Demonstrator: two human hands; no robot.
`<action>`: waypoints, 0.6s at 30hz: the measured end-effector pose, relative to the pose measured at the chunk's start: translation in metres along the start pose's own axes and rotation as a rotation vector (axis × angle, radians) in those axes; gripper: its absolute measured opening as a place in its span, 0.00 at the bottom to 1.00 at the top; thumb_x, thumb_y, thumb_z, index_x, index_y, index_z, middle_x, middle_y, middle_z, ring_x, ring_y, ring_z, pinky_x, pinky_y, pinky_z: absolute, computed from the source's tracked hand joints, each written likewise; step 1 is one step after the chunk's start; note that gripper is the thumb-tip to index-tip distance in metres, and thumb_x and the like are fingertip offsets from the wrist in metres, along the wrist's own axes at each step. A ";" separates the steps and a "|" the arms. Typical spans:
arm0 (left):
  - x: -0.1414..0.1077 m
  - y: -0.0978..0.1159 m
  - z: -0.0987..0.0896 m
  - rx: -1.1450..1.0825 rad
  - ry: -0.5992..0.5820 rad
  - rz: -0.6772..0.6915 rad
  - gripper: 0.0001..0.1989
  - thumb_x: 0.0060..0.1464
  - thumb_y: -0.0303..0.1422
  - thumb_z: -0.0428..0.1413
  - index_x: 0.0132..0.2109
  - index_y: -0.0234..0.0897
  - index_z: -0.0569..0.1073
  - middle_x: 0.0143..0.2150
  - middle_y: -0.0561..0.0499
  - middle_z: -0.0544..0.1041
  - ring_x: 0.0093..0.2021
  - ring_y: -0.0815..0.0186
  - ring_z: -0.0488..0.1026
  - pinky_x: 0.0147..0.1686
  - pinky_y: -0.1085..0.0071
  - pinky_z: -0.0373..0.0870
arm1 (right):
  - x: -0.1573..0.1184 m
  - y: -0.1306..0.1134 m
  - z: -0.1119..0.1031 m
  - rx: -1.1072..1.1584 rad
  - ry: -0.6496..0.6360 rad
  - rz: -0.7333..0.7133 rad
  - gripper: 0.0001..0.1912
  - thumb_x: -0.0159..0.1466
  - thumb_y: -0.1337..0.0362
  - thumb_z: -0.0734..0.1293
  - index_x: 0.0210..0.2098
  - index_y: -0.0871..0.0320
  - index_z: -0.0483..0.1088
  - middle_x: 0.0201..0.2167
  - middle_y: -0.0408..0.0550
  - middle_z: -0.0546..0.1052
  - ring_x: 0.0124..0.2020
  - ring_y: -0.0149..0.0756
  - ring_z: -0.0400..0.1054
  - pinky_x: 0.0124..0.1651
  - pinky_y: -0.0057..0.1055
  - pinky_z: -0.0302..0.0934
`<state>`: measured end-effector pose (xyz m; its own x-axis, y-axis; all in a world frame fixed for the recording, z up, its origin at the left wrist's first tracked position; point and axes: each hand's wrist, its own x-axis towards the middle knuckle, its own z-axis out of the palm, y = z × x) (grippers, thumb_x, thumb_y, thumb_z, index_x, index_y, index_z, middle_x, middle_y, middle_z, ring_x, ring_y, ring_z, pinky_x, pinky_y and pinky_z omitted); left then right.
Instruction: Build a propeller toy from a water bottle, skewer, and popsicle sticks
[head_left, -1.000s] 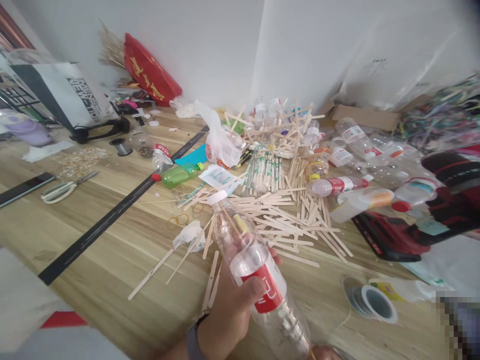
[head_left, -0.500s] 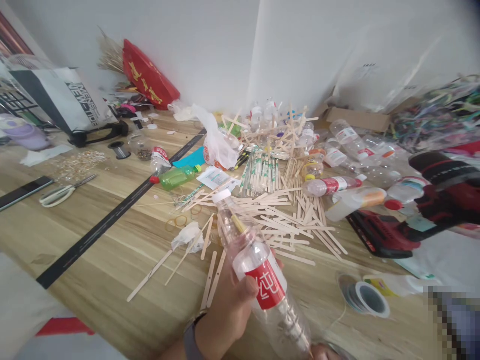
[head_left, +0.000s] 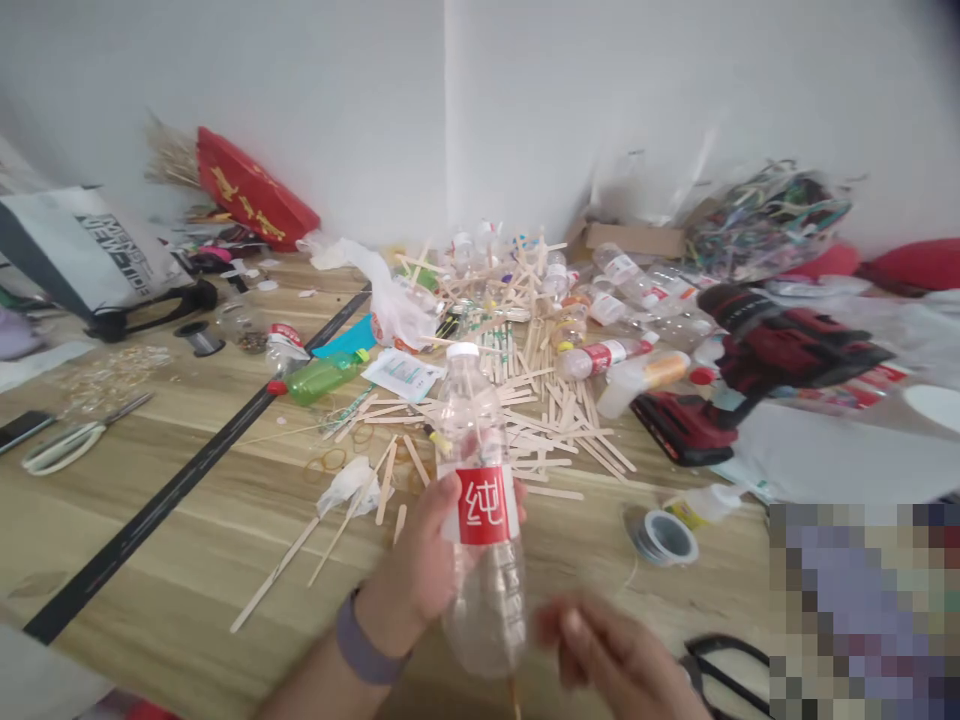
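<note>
My left hand (head_left: 427,555) is wrapped around a clear plastic bottle (head_left: 480,610) with a red and white label and a white cap. The bottle stands nearly upright, cap end away from me. A thin stick (head_left: 514,695) pokes out below its base, and a wooden stick shows through the clear neck. Beside the bottle's lower right side is my right hand (head_left: 611,650), apart from it. Its fingers are bent and smeared by motion, so whether anything is in them cannot be seen.
Loose wooden craft sticks (head_left: 555,430) spread behind the bottle. A red and black cordless drill (head_left: 750,370), a wire spool (head_left: 667,535) and black-handled scissors (head_left: 724,660) are on the right. White scissors (head_left: 67,445) and a green bottle (head_left: 322,378) lie left.
The bottle has turned from a slant to nearly upright, still in my left hand. My right hand has come further into view at the bottom right. The camera view has shifted right.
</note>
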<state>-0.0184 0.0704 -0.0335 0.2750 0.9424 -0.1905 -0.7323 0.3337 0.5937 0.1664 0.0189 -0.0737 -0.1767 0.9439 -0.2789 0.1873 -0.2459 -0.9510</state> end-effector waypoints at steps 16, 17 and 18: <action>-0.006 0.013 -0.011 0.299 -0.315 -0.190 0.34 0.41 0.48 0.68 0.54 0.41 0.72 0.38 0.46 0.80 0.33 0.58 0.79 0.34 0.68 0.70 | 0.021 -0.037 -0.021 0.674 -0.153 -0.056 0.19 0.58 0.49 0.72 0.27 0.59 0.71 0.27 0.42 0.71 0.25 0.27 0.60 0.29 0.26 0.54; -0.007 0.012 -0.012 0.301 -0.331 -0.191 0.34 0.42 0.48 0.67 0.54 0.40 0.72 0.38 0.45 0.80 0.33 0.59 0.79 0.33 0.69 0.69 | 0.020 -0.037 -0.022 0.637 -0.174 -0.061 0.19 0.59 0.48 0.71 0.27 0.59 0.70 0.26 0.42 0.71 0.24 0.26 0.61 0.29 0.26 0.54; -0.008 0.011 -0.012 0.304 -0.346 -0.186 0.32 0.43 0.48 0.67 0.54 0.40 0.72 0.37 0.45 0.80 0.33 0.59 0.79 0.33 0.69 0.69 | 0.018 -0.038 -0.022 0.604 -0.197 -0.068 0.19 0.60 0.48 0.71 0.27 0.59 0.70 0.25 0.43 0.72 0.23 0.27 0.61 0.28 0.27 0.54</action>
<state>-0.0360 0.0667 -0.0345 0.6120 0.7873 -0.0747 -0.4505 0.4246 0.7853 0.1777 0.0503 -0.0395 -0.3541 0.9177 -0.1802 -0.3981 -0.3222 -0.8589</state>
